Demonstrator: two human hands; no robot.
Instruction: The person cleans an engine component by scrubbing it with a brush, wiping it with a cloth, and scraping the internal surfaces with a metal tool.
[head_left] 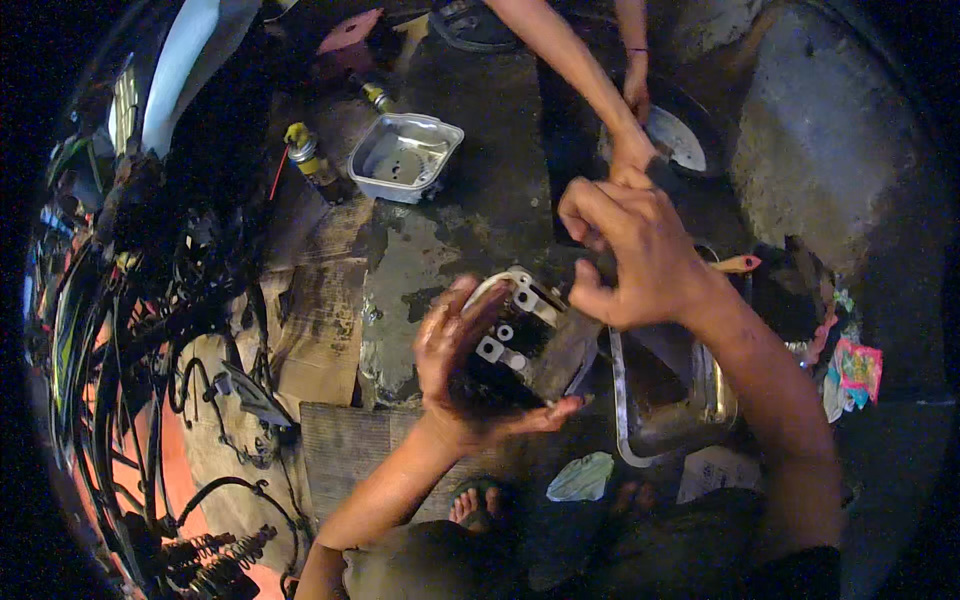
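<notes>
My left hand (450,370) is wrapped round a dark, box-shaped metal part (560,355) with pale bosses and holes on its face, holding it tilted above the floor. What kind of machine part it is, I cannot tell. Up and to the right of the part, my right hand (635,250) is raised with bent fingers and the thumb apart, and nothing shows between them. Just beyond it is a co-worker's hand (632,150), partly hidden behind my fingers. Under my right forearm lies a rectangular metal tray (622,430) with dark contents.
A silver square pan (440,128) and a spray can (315,170) stand at the far left. The co-worker's other hand (636,92) is near a round metal dish (677,140). A wooden-handled brush (738,264) rests by the tray. Cables and frame parts (130,400) crowd the left.
</notes>
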